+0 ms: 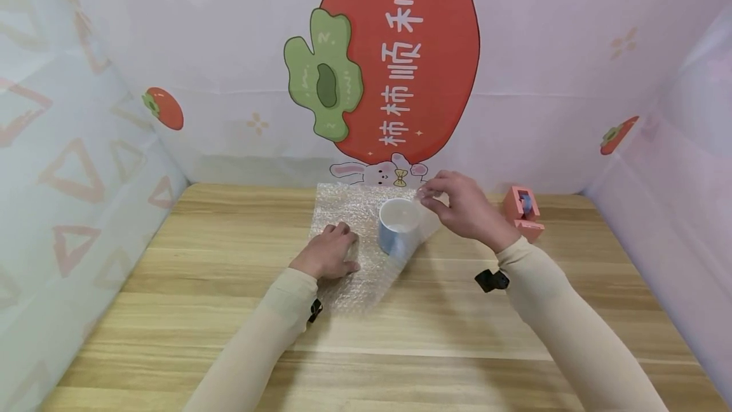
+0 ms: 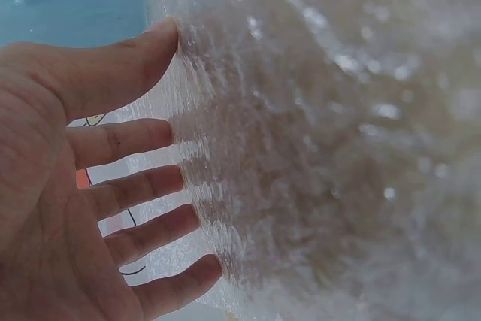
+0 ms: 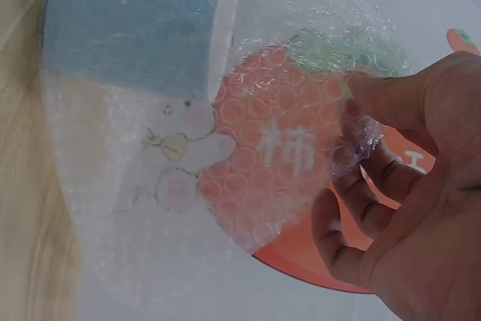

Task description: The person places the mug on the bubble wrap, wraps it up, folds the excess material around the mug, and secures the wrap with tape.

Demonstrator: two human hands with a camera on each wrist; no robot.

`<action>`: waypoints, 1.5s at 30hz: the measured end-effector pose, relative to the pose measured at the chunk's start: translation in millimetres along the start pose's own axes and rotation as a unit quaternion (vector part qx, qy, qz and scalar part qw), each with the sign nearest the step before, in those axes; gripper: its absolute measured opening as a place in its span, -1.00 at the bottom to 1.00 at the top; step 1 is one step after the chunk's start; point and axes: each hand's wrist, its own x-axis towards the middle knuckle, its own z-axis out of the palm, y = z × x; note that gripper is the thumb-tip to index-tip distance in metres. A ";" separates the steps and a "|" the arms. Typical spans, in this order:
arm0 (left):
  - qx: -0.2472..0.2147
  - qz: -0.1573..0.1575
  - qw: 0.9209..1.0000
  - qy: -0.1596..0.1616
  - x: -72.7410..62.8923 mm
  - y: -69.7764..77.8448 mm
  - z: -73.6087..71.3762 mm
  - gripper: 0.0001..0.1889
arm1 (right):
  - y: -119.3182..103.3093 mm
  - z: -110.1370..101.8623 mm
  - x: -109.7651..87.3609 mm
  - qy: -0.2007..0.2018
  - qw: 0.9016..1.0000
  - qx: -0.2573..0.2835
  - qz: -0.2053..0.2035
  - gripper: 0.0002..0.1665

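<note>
A light blue mug (image 1: 391,237) with a white inside stands upright on a sheet of clear bubble wrap (image 1: 337,208) that lies on the table. With its fingers spread, my left hand (image 1: 330,252) rests its fingertips on the wrap, left of the mug; the left wrist view shows the fingertips (image 2: 177,178) pressing into the plastic. My right hand (image 1: 463,205) pinches the raised right edge of the sheet between thumb and fingers, close to the mug's rim. Through the lifted bubble wrap (image 3: 285,110) in the right wrist view, the blue mug (image 3: 135,20) shows blurred.
A pink tape dispenser (image 1: 521,208) with a blue roll stands at the back right of the wooden table (image 1: 229,336), beyond the right forearm. A printed cloth (image 1: 246,56) with a large red persimmon hangs behind, and patterned cloth walls flank both sides.
</note>
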 end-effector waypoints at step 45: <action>0.001 0.004 1.000 -0.002 0.0 -0.6 1.1 -0.39 | 17.8 60.9 47.9 -0.062 0.996 0.020 0.058 -0.87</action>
